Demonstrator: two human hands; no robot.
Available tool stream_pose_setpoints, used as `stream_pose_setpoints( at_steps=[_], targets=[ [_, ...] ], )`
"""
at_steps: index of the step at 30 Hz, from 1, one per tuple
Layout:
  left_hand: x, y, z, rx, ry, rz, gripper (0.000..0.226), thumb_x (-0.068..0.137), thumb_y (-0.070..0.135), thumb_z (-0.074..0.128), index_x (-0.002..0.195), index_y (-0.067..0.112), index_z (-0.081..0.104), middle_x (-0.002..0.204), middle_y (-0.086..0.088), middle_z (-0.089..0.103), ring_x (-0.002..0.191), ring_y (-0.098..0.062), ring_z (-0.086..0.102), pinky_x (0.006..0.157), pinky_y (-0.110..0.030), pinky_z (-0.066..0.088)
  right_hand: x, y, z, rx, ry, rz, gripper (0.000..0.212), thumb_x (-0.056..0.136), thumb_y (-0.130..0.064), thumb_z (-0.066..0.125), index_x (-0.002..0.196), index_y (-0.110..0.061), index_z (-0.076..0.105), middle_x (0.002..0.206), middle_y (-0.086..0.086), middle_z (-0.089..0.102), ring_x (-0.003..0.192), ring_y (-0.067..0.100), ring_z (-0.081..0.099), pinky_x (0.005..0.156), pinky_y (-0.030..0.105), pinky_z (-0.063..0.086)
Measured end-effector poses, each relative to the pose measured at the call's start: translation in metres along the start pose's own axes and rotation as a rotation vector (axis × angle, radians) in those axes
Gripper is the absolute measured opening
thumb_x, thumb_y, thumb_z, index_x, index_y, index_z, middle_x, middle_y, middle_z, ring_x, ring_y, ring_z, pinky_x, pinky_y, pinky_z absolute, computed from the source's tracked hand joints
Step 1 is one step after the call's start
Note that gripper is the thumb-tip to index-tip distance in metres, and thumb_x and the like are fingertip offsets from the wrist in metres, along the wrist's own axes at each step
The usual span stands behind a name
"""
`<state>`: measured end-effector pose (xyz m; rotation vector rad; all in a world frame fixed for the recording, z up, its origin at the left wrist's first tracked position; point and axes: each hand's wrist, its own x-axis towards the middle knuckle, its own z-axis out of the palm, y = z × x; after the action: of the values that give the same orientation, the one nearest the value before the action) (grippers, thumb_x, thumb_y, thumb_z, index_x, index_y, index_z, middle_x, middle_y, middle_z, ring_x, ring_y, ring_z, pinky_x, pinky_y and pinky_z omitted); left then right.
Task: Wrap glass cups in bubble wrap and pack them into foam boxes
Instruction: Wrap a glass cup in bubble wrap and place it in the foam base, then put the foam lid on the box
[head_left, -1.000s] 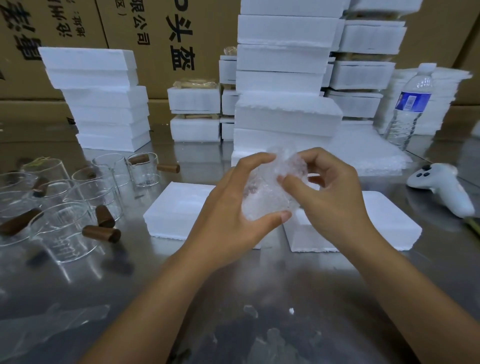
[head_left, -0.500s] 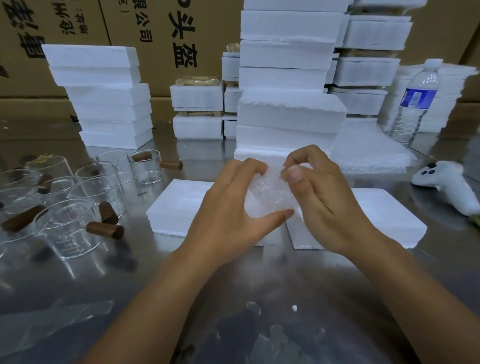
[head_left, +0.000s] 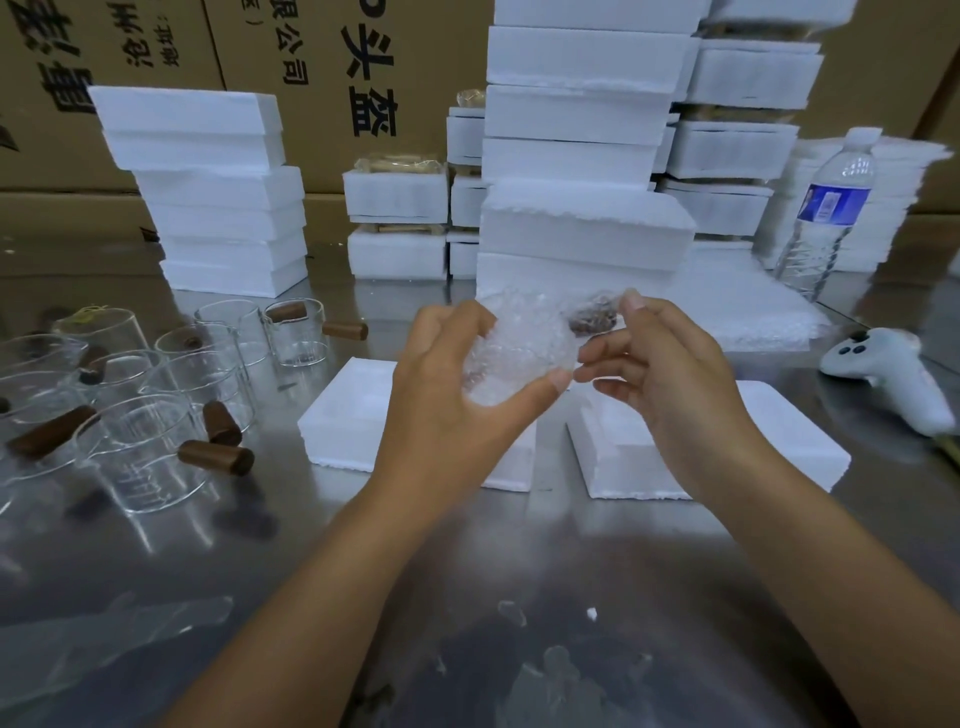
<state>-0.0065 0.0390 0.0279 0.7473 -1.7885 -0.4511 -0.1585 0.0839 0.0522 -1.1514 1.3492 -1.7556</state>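
Water bottle (head_left: 826, 218) with blue label at right, white controller (head_left: 883, 374) near it, printed cardboard cartons (head_left: 332, 78) behind, steel table (head_left: 311, 545).

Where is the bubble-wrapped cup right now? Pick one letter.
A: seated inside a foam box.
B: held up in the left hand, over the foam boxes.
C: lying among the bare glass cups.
B: the left hand grips the bubble-wrapped cup in the air above the foam boxes, and the bare glass cups stand apart, off to the left.
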Motion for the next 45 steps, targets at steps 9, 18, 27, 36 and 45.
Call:
stream_pose_setpoints(
  at_steps=[9, 18, 27, 36, 45],
  targets=[
    [-0.002, -0.003, 0.003, -0.047, -0.173, -0.019, 0.035, 0.063, 0.068, 0.066, 0.083, 0.047, 0.046, 0.102, 0.02, 0.046, 0.098, 0.008, 0.045, 0.073, -0.001, 0.037, 0.005, 0.002, -0.005, 0.031, -0.078, 0.114, 0.028, 0.095, -0.034, 0.05, 0.078, -0.015, 0.06, 0.057, -0.002, 0.056, 0.052, 0.01, 0.053, 0.058, 0.023, 0.045],
    [-0.005, -0.008, 0.007, 0.111, -0.274, 0.0, 0.057, 0.063, 0.075, 0.049, 0.103, 0.036, 0.058, 0.119, 0.023, 0.033, 0.096, 0.009, 0.038, 0.075, -0.002, 0.033, 0.006, -0.001, -0.007, 0.067, -0.066, 0.004, 0.024, 0.096, -0.017, 0.048, 0.074, -0.013, 0.057, 0.056, -0.002, 0.056, 0.048, 0.009, 0.05, 0.048, 0.02, 0.044],
    [-0.006, -0.003, 0.008, 0.003, -0.256, 0.041, 0.051, 0.073, 0.064, 0.059, 0.114, 0.059, 0.029, 0.114, 0.038, 0.034, 0.107, 0.03, 0.031, 0.081, 0.01, 0.025, 0.025, -0.017, -0.044, 0.216, 0.479, 0.053, 0.031, 0.088, -0.017, 0.048, 0.057, -0.018, 0.046, 0.036, -0.01, 0.043, 0.033, 0.008, 0.032, 0.042, 0.022, 0.029],
    [-0.023, 0.007, 0.019, 0.238, -0.542, 0.295, 0.032, 0.092, 0.029, 0.059, 0.124, 0.025, 0.059, 0.127, 0.01, 0.057, 0.118, 0.001, 0.034, 0.094, 0.005, 0.01, 0.025, -0.002, -0.049, -0.304, 0.493, -0.029, 0.027, 0.081, -0.018, 0.047, 0.053, -0.019, 0.047, 0.046, -0.01, 0.053, 0.044, 0.006, 0.042, 0.058, 0.028, 0.033],
    [-0.016, 0.003, 0.015, 0.247, -0.466, 0.194, 0.014, 0.093, 0.033, 0.055, 0.096, 0.023, 0.065, 0.095, 0.008, 0.063, 0.092, -0.012, 0.052, 0.084, -0.023, 0.035, 0.024, 0.0, -0.047, -0.439, 0.058, 0.199, 0.023, 0.089, -0.015, 0.044, 0.071, -0.011, 0.056, 0.046, 0.0, 0.061, 0.039, 0.012, 0.056, 0.059, 0.029, 0.044]
  ],
)
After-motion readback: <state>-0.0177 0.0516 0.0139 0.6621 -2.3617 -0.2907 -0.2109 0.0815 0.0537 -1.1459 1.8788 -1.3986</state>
